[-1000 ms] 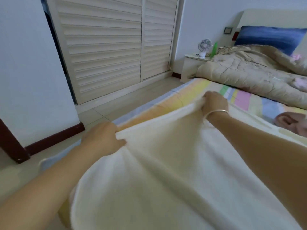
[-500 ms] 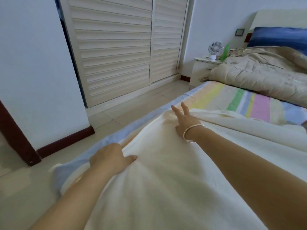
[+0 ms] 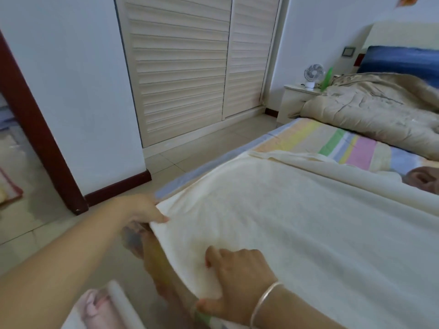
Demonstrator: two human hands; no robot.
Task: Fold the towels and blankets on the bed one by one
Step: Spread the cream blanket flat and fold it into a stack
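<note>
A large cream blanket (image 3: pixel 308 222) lies spread over the striped bed sheet (image 3: pixel 332 141), folded over itself along its far edge. My left hand (image 3: pixel 140 207) pinches the blanket's left corner at the bed's edge. My right hand (image 3: pixel 237 279), with a silver bangle on the wrist, grips the blanket's near edge, fingers on top and thumb underneath. A pink-brown towel (image 3: pixel 425 179) lies bunched at the right, partly hidden by the blanket.
A beige quilt (image 3: pixel 370 115) is heaped at the head of the bed below a blue pillow (image 3: pixel 401 59). A nightstand (image 3: pixel 297 98) holds a small fan (image 3: pixel 313 74). Louvred wardrobe doors (image 3: pixel 190 67) and tiled floor (image 3: pixel 185 160) lie to the left. A pink-white cloth (image 3: pixel 99 307) shows at the bottom.
My right hand left the far edge, came back toward me and took hold of the near edge. My left hand stays at the left corner. The camera tilted lower.
</note>
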